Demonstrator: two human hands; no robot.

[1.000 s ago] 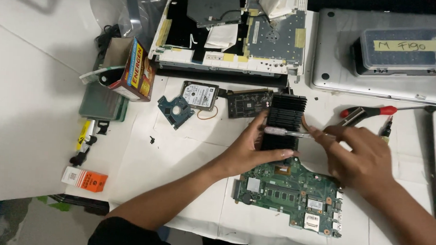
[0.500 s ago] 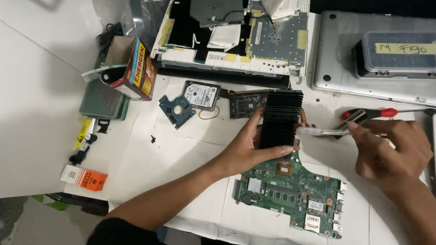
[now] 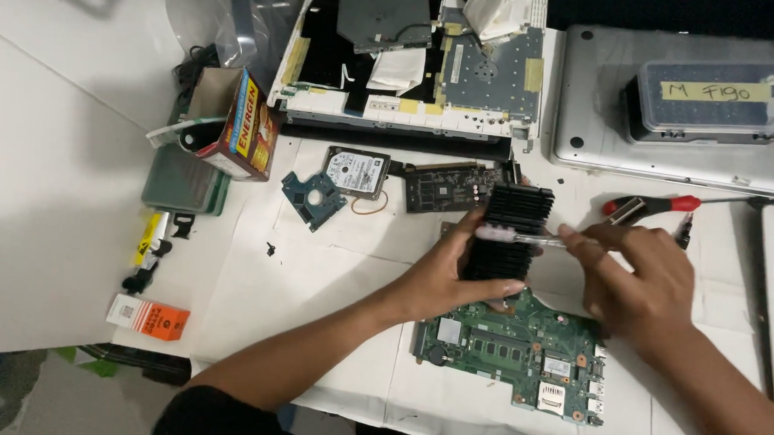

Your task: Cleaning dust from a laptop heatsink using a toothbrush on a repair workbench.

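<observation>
Near the front edge of the bench (image 3: 315, 275), the left hand (image 3: 450, 277) is gripping a black finned heatsink (image 3: 512, 236), fingers curled around its left side and thumb under its lower end, holding it up just above a green board (image 3: 511, 353). The right hand (image 3: 641, 281) is pinching a thin clear stick (image 3: 525, 238) between closed fingertips and laying its pale tip across the heatsink's fins. A red-handled screwdriver (image 3: 657, 206) is lying just behind the right hand, and a hard drive (image 3: 356, 173) and a dark card (image 3: 449, 187) are sitting toward the middle, in front of an opened laptop (image 3: 411, 62).
</observation>
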